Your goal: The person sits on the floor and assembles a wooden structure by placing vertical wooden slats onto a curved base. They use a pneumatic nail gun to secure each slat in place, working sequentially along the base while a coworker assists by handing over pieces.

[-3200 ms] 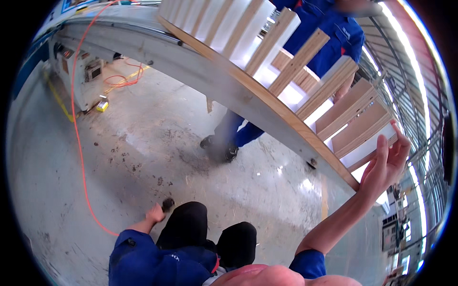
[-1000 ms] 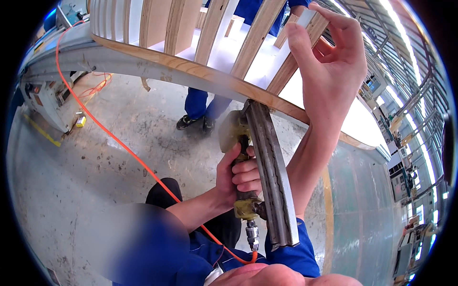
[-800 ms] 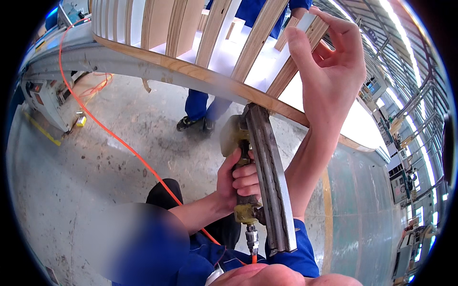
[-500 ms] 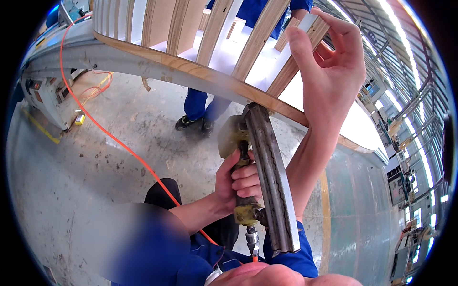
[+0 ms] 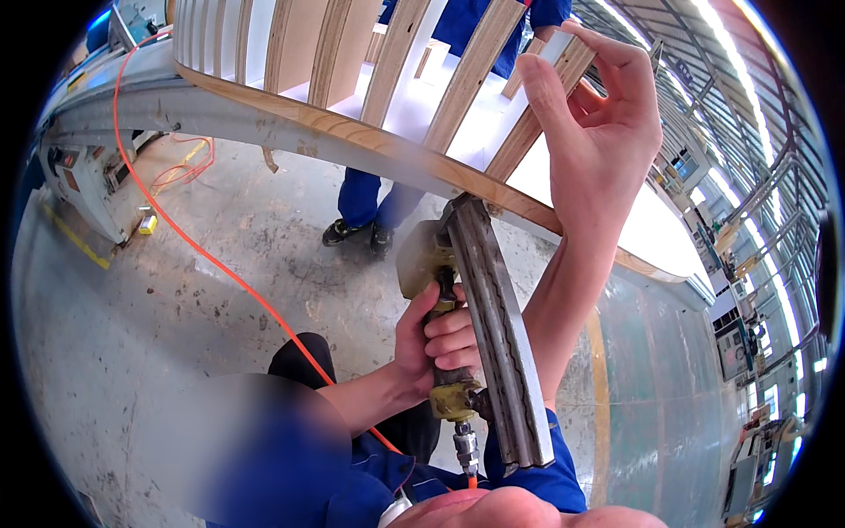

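Note:
My left hand (image 5: pixel 437 339) is wrapped around the handle of a yellowish pneumatic nail gun (image 5: pixel 454 400) with a long grey metal magazine (image 5: pixel 500 343). The gun stands upright, its upper end close under the wooden edge of a curved board (image 5: pixel 352 128); whether it touches is hard to tell. Rows of plywood slats (image 5: pixel 475 75) stand across the white face of this board. Higher up on the right, my right hand (image 5: pixel 603 123) grips the end of the rightmost slat (image 5: pixel 519 141), thumb on the near side and fingers behind it.
An orange air hose (image 5: pixel 211 255) runs from the upper left down to my lap. Behind the board stands another person in blue workwear (image 5: pixel 359 198). A grey machine base (image 5: pixel 84 185) and a small yellow box (image 5: pixel 148 223) are on the floor at left.
My right hand and the slat end have shifted slightly left in the picture, along with the board. The nail gun's upper end has moved slightly left too. Both grips stay the same.

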Available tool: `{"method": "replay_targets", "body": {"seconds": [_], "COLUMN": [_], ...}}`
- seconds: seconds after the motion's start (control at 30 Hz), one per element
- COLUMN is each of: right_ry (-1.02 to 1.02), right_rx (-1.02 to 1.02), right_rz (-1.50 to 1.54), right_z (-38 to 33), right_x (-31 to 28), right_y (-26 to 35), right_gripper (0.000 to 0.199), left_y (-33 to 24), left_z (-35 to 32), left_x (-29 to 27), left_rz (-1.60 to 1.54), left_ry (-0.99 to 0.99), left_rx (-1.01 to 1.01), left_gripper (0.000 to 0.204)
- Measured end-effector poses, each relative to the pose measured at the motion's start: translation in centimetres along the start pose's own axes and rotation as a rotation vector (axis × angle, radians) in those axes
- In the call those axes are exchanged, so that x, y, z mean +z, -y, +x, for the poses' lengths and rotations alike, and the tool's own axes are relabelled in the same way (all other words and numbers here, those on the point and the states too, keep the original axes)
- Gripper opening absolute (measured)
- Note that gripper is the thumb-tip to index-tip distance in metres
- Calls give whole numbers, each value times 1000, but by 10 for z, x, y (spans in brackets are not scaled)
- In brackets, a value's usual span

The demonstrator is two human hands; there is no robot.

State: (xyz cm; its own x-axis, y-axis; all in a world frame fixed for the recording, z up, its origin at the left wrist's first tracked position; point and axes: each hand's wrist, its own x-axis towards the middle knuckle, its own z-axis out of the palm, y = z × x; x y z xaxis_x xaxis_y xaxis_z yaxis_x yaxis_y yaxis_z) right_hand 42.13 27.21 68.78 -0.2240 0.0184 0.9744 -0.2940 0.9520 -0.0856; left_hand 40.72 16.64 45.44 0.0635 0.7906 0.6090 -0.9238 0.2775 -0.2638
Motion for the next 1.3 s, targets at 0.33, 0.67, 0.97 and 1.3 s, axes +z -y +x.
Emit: {"method": "replay_targets", "body": {"seconds": [0.33,0.67,0.97,1.3], "right_ry": [-3,0,-1,83], "right_rx": [40,82,41,234], "right_rz": [4,-43,-58,-157], "right_z": [0,0,0,-8], "right_x": [-2,-1,-9,-18], "right_y": [4,14,7,26], "right_gripper": [40,38,39,82], "left_y": [9,17,25,-53], "left_z": [-5,-6,-11,-64], "left_x": [3,6,18,58], "left_rz": [-31,-3,-29,299], "left_ry": [-20,56,-41,-428], "left_rx": [37,34,35,392], "left_gripper": [34,36,30,29]}}
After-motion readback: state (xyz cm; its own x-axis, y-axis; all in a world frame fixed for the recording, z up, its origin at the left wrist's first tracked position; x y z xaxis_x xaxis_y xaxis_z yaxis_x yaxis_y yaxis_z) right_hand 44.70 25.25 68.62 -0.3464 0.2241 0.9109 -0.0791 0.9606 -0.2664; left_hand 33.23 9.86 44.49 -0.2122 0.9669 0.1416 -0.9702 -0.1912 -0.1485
